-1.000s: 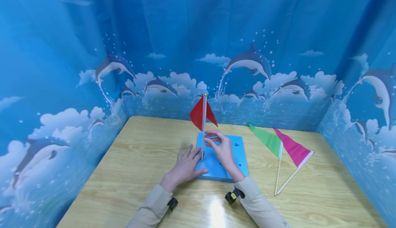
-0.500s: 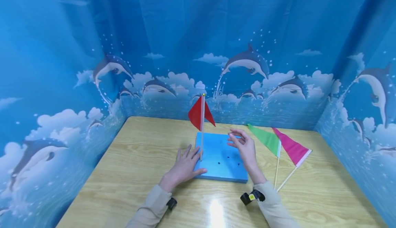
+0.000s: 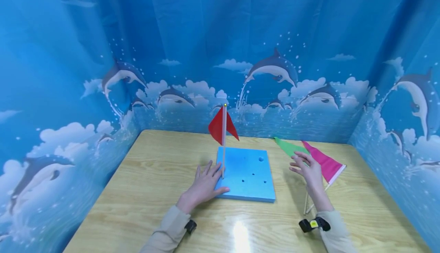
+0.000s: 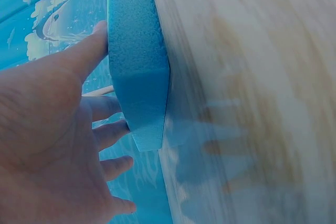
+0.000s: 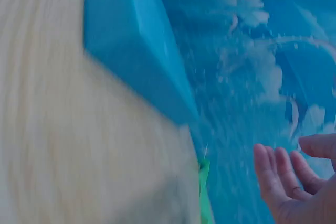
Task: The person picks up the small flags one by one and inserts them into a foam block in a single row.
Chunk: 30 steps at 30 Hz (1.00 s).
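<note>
A blue foam block (image 3: 240, 161) with several small holes lies on the table. A red flag (image 3: 215, 127) on a thin stick stands upright in its left part. My left hand (image 3: 203, 186) rests on the block's left edge beside that stick, fingers spread and thumb on the front corner; the left wrist view shows the hand (image 4: 47, 129) along the foam's side. Over the flags at the right, my right hand (image 3: 311, 173) hangs in the air, fingers loosely bent and holding nothing. Beneath it lie a green flag (image 3: 287, 146) and a pink flag (image 3: 326, 163), their sticks partly hidden.
The wooden table (image 3: 144, 192) carries the block and flags. A blue curtain (image 3: 192, 35) printed with dolphins closes off the back and both sides. A round larger hole (image 3: 261, 159) shows at the block's far right.
My right hand has let go of the red flag's stick and moved right, over the green and pink flags. The left hand stays on the block, and the red flag stands by itself.
</note>
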Motion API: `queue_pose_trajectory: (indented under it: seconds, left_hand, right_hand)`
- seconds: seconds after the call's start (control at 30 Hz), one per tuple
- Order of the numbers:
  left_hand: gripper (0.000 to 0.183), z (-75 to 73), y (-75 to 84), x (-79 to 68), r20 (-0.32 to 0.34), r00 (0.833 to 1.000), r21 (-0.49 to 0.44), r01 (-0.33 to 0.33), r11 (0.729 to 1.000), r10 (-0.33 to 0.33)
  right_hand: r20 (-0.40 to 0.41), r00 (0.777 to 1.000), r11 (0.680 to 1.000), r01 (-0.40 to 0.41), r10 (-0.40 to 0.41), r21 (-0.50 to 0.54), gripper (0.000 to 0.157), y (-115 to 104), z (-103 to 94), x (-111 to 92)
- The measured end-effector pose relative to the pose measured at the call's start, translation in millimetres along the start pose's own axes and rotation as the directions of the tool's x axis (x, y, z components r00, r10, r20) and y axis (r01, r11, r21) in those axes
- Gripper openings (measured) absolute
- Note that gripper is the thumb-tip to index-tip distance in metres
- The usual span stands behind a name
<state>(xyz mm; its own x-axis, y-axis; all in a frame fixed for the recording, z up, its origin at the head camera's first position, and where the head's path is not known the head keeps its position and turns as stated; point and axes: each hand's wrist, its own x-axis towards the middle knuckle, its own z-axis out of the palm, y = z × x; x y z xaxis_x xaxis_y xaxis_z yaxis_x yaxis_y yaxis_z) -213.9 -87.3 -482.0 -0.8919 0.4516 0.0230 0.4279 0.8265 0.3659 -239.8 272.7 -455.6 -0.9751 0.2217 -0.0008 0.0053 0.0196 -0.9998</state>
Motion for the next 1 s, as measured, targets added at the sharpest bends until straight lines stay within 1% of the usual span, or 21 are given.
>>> queue_pose_trajectory:
  seconds: [0.17, 0.33, 0.5, 0.7, 0.77, 0.83, 0.97, 1.0]
  left_hand:
    - [0.079, -0.6, 0.4, -0.5, -0.002, 1.0, -0.005, 0.002, 1.0, -0.002]
    - [0.079, 0.0, -0.7, -0.3, -0.002, 1.0, -0.008, 0.0, 1.0, 0.0]
    - [0.079, -0.1, -1.6, -0.1, -0.004, 1.0, -0.011, -0.008, 1.0, 0.008]
    - [0.08, 0.7, -1.5, 0.6, -0.004, 1.0, -0.001, -0.003, 1.0, 0.003]
    - [0.08, 1.2, -1.5, 0.7, -0.005, 1.0, -0.001, -0.003, 1.0, 0.003]
    - [0.08, 1.4, -1.3, 0.7, -0.008, 1.0, -0.002, -0.004, 1.0, 0.004]
    - [0.08, 1.6, -0.9, 0.9, -0.007, 1.0, -0.008, -0.002, 1.0, 0.002]
    - [0.08, 1.7, -1.0, 1.0, -0.007, 1.0, -0.01, -0.004, 1.0, 0.004]
  right_hand:
    - [0.039, 0.995, 0.99, -0.091, 0.095, -0.105, 0.056, 11, -36.0, 0]
    - [0.056, 0.986, 0.967, -0.142, 0.157, -0.21, 0.058, 23, -59.8, 0]
    - [0.061, 0.981, 0.926, -0.154, 0.186, -0.343, 0.057, 29, -72.5, 1]
    - [0.076, 0.979, 0.882, -0.136, 0.19, -0.452, 0.05, 30, -76.9, 5]
    - [0.076, 0.979, 0.856, -0.127, 0.19, -0.501, 0.047, 30, -77.1, 7]
    - [0.071, 0.979, 0.822, -0.122, 0.193, -0.557, 0.045, 29, -76.5, 10]
    - [0.065, 0.981, 0.726, -0.092, 0.185, -0.681, 0.041, 27, -74.6, 14]
    - [0.068, 0.98, 0.71, -0.085, 0.185, -0.699, 0.04, 27, -73.9, 15]
